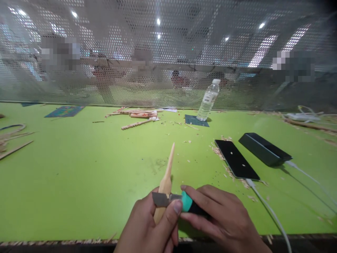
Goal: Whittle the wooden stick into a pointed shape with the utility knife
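At the front of the green table, my left hand is closed round a pale carved wooden stick, its thin tapered point facing away from me. In my right hand is a carving knife with a black and teal handle. The knife's short, flat blade lies across the thick part of the stick, touching the wood. My left thumb presses near the base of the blade. The lower end of the stick is partly hidden by my left hand.
A phone with a cable and a black box-shaped device lie to the right. Farther back stand a tilted water bottle and carved sticks. A perforated screen borders the table; people sit beyond it. Wood shavings are scattered about.
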A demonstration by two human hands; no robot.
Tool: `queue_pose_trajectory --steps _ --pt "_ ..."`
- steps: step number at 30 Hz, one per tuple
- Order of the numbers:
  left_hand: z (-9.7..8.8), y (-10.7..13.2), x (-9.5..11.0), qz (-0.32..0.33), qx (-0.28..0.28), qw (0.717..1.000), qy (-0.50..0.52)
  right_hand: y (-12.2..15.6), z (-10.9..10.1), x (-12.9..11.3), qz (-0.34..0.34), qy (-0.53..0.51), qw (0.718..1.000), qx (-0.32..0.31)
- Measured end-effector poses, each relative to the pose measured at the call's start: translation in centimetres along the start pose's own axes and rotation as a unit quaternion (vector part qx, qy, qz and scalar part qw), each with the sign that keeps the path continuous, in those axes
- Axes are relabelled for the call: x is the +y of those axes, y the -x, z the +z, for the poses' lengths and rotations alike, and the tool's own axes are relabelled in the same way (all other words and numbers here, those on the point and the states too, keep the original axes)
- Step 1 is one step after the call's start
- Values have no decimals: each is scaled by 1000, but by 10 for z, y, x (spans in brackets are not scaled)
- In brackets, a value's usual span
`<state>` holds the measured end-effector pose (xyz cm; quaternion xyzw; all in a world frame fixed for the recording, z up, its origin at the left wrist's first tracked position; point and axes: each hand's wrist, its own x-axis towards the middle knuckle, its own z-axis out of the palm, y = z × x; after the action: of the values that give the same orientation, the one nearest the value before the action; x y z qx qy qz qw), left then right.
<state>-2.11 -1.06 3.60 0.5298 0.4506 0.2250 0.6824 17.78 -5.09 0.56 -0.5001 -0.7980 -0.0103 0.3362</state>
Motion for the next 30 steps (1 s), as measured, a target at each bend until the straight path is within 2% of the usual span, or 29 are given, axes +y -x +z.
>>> queue_pose_trajectory --steps 7,10,17,25,30 --pt "1 1 7 -1 1 1000 -13 -5 -3 -3 0 30 999 19" --pt "3 0 6 2 3 1000 -22 -3 -4 -3 3 58 997 54" --pt "3 -1 -1 -5 -17 1000 2 9 -5 2 79 35 985 147" --pt "-2 -5 -5 28 -5 999 29 5 -1 5 84 -8 990 110" --pt "1 -5 -8 26 -37 994 96 6 0 6 89 -8 990 107"
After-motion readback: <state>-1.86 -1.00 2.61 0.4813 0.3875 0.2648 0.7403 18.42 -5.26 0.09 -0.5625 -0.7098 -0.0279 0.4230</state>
